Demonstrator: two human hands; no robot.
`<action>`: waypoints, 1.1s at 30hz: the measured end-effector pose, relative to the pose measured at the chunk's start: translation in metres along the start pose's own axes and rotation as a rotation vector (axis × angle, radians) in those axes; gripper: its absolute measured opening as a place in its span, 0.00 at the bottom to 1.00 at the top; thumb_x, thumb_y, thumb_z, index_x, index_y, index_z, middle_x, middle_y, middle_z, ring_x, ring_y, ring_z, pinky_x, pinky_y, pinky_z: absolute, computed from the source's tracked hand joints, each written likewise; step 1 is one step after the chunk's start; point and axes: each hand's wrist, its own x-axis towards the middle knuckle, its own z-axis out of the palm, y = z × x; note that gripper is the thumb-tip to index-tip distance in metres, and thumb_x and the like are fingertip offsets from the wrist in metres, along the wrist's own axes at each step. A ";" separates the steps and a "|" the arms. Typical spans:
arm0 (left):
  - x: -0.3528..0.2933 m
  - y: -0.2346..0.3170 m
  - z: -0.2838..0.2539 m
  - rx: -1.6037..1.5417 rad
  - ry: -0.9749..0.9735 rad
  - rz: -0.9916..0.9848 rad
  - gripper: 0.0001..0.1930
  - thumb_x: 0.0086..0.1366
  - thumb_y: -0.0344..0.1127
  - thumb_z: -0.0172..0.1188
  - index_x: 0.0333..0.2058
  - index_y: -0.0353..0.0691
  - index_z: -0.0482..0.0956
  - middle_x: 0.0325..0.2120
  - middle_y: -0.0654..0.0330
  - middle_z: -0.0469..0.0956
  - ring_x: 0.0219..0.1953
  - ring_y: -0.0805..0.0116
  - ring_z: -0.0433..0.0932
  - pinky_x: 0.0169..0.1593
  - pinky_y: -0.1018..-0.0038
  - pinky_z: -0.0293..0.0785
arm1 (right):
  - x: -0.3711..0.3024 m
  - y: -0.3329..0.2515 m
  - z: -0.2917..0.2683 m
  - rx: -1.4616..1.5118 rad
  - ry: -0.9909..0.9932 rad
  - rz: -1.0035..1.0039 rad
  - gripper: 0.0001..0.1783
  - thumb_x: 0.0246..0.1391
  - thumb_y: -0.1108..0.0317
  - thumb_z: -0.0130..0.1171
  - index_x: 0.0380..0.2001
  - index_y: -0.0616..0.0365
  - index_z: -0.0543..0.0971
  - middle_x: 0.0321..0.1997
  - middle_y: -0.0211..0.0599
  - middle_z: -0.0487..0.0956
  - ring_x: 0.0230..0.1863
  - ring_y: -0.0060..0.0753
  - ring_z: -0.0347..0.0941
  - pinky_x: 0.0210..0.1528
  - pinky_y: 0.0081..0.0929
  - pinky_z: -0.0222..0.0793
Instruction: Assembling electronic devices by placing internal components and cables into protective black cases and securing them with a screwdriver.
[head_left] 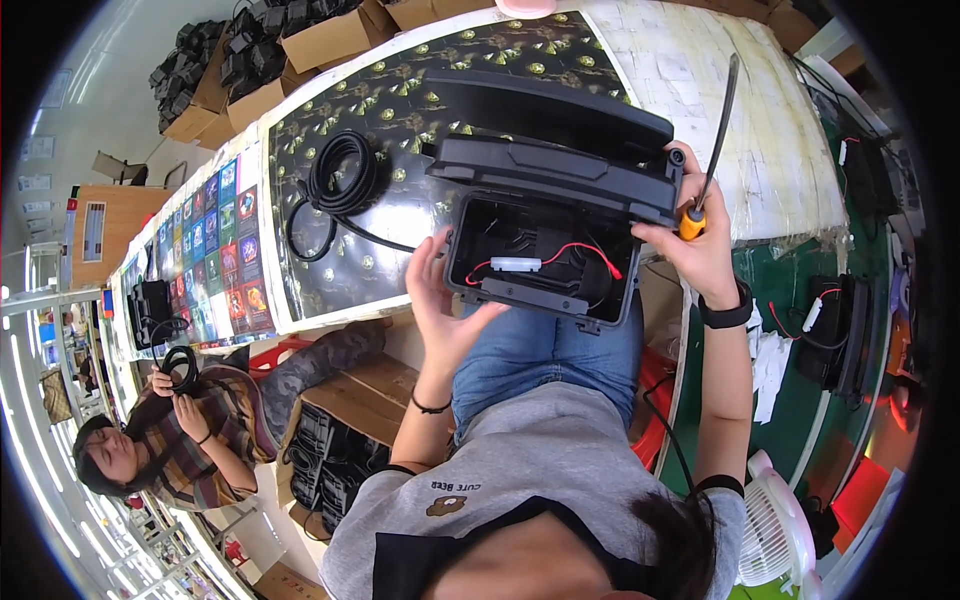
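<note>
A black plastic case is held above my lap at the table edge, its hinged lid raised. Inside lie a red wire with a red plug end and a white cylindrical inline piece. My left hand grips the case's left side, thumb along the lower edge. With my right hand I hold the right side by the lid, and a screwdriver with an orange handle is tucked in that same hand, its shaft pointing up. A coiled black cable on the table runs toward the case's left side.
The table carries a dark patterned mat and colourful picture sheets. Cardboard boxes of black parts stand beyond it. At left a co-worker handles a cable coil. Another case rests on the green surface; a fan stands nearby.
</note>
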 end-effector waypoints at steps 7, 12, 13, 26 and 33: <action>0.009 -0.005 0.024 0.037 0.147 -0.067 0.47 0.46 0.27 0.78 0.59 0.43 0.52 0.57 0.51 0.67 0.54 0.66 0.72 0.58 0.72 0.69 | -0.006 -0.019 -0.003 0.307 -0.033 0.072 0.38 0.42 0.60 0.77 0.54 0.57 0.68 0.64 0.44 0.69 0.18 0.07 0.62 0.22 0.07 0.60; 0.026 0.005 0.035 0.018 0.195 0.022 0.41 0.49 0.26 0.76 0.54 0.42 0.54 0.62 0.49 0.58 0.55 0.61 0.70 0.58 0.70 0.69 | -0.004 -0.022 0.007 -0.042 0.010 0.075 0.25 0.47 0.73 0.71 0.49 0.57 0.74 0.62 0.40 0.72 0.21 0.04 0.59 0.25 0.08 0.55; 0.029 0.004 0.037 0.051 0.238 0.109 0.35 0.51 0.26 0.74 0.52 0.39 0.59 0.61 0.48 0.60 0.52 0.62 0.72 0.53 0.72 0.73 | -0.004 -0.026 0.009 -0.029 0.015 0.125 0.25 0.47 0.79 0.68 0.50 0.57 0.74 0.62 0.38 0.73 0.21 0.04 0.56 0.26 0.08 0.54; 0.046 0.035 0.005 -0.211 -0.018 0.057 0.24 0.56 0.40 0.70 0.48 0.37 0.73 0.65 0.47 0.59 0.67 0.51 0.58 0.65 0.58 0.60 | -0.005 -0.022 0.012 -0.006 0.003 0.144 0.26 0.47 0.78 0.69 0.50 0.58 0.74 0.63 0.38 0.72 0.22 0.03 0.56 0.26 0.07 0.54; 0.056 0.025 -0.010 0.327 -0.222 0.249 0.41 0.38 0.33 0.80 0.53 0.44 0.69 0.66 0.43 0.55 0.66 0.44 0.60 0.64 0.53 0.64 | 0.002 -0.024 0.008 -0.008 -0.021 0.175 0.25 0.49 0.77 0.68 0.51 0.57 0.74 0.63 0.39 0.72 0.21 0.04 0.58 0.25 0.08 0.56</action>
